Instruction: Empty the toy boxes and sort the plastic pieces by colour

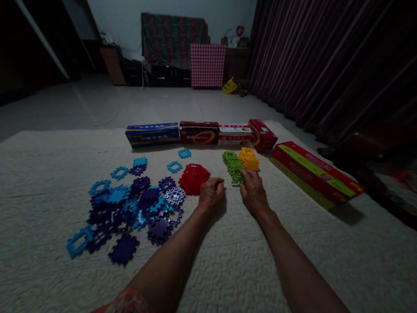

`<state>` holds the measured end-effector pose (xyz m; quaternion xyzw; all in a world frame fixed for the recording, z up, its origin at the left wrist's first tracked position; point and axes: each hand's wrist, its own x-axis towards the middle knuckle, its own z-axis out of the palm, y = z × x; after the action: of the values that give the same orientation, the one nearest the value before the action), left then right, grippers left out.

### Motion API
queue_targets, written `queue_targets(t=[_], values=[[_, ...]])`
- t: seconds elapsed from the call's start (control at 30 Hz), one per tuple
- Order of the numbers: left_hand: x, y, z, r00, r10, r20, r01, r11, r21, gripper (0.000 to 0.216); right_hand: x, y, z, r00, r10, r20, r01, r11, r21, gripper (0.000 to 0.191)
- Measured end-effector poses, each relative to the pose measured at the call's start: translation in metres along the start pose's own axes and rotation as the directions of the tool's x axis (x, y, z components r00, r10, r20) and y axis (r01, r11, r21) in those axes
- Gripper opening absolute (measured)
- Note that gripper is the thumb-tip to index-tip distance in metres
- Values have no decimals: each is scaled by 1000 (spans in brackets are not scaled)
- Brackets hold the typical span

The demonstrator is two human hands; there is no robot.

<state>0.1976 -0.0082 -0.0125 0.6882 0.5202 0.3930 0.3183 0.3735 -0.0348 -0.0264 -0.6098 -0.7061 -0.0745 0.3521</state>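
Note:
My left hand (212, 193) rests beside a pile of red interlocking plastic tiles (193, 178), its fingers curled in; anything inside them is hidden. To the right, my right hand (253, 190) has its fingers closed at the near end of a row of green interlocking tiles (232, 163). Yellow tiles (248, 158) lie stacked just beyond that hand. On the left spreads a loose heap of purple tiles (149, 195) and blue tiles (118, 193), some solid and some open frames. Two light-blue frames (174, 167) lie apart, near the red pile.
A blue box (153, 135), dark red boxes (199, 132) and a white-and-red box (235, 133) line the far side of the quilted mat (220, 278). A long red and yellow-green box (315, 173) lies at the right. Purple curtains (315, 38) hang beyond it.

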Motion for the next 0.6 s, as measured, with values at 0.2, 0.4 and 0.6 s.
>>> queue_targets(t=[0.2,0.4,0.6], values=[[1,-3,2,1000,2,12,-3,1000,3,29,5,6,5,1000,-5,4,5,1000,-13,50],[-1,-6,5,999,48,2,-48,998,29,29,5,9,6,996,-24,-86,24,1000,1,59],[-3,-8,6,976,216,-19,-212,969,126,27,1,-1,6,978,-87,-187,97,994,44,50]])
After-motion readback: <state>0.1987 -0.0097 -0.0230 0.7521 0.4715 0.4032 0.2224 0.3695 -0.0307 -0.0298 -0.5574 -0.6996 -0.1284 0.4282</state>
